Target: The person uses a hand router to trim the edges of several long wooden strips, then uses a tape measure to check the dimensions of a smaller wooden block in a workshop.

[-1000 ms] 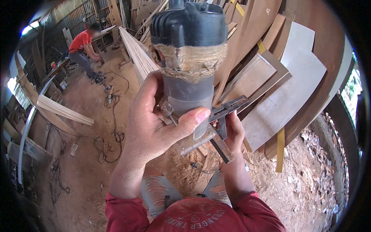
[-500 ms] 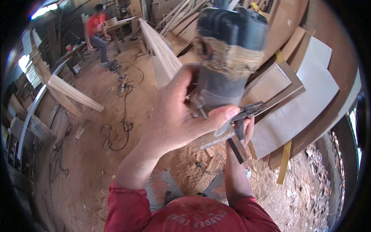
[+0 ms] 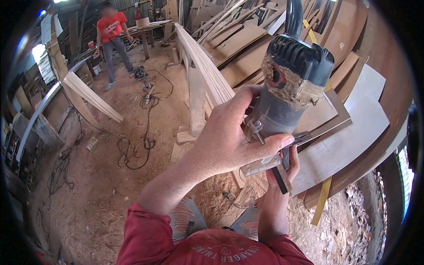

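Up in front of me I hold a trim router (image 3: 282,106) with a black ribbed top, a dusty tan tape wrap and a grey lower body. My left hand (image 3: 234,137) is closed round its lower body, thumb across the front near a wing-nut clamp. Below, a clear base plate (image 3: 261,165) sticks out. My right hand (image 3: 291,167) is closed at the underside, beside a dark bar-like attachment (image 3: 282,176); its fingers are partly hidden. A thick black cord (image 3: 293,20) rises from the router's top.
Long stacked wooden boards (image 3: 205,62) stretch away ahead. Sheets and a pale curved panel (image 3: 357,115) lean at the right. Black cables (image 3: 137,154) lie across the dusty floor at left. Another person (image 3: 114,37) in a red shirt stands at the far left.
The router and both hands appear farther right and lower in view. The other person has gone from bent over to more upright. The view itself has shifted.
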`<state>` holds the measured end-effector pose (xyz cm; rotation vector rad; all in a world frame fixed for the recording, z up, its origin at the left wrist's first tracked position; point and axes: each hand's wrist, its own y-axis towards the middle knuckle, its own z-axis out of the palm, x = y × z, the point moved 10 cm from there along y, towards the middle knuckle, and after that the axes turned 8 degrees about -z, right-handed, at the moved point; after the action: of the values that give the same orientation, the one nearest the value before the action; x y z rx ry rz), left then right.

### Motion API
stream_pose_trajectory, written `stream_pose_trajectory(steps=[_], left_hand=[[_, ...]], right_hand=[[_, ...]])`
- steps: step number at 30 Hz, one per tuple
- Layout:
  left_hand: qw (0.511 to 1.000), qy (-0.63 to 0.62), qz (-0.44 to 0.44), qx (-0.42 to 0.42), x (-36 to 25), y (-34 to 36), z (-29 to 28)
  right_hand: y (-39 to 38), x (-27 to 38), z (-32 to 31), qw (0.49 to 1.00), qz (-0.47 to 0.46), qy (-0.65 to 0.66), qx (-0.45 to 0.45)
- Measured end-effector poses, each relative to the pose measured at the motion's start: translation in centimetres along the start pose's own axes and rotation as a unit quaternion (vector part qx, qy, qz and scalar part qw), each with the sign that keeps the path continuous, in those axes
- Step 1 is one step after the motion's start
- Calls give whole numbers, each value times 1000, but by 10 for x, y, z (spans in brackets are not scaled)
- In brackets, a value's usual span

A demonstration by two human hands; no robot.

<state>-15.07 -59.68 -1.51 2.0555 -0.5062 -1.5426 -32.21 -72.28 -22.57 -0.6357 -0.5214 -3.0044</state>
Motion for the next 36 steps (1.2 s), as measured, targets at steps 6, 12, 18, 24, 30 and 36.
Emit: stream_pose_trajectory(steps=[6, 12, 18, 24, 30, 36], left_hand=[[1000, 0, -4, 6, 2, -1, -2], [1000, -14, -12, 5, 7, -1, -1], [1000, 8, 7, 5, 3, -2, -3], [999, -1, 32, -4, 4, -1, -4], [1000, -14, 13, 6, 5, -1, -1], [999, -40, 11, 14, 8, -1, 4]], right_hand=[[-1, -1, 7, 999, 34, -15, 21], [-9, 2, 20, 998, 42, -17, 33], [-8, -2, 19, 1000, 21, 4, 16], [-9, -5, 26, 998, 48, 34, 7], [0, 1, -1, 999, 42, 6, 6], [3, 9, -15, 999, 31, -36, 17]])
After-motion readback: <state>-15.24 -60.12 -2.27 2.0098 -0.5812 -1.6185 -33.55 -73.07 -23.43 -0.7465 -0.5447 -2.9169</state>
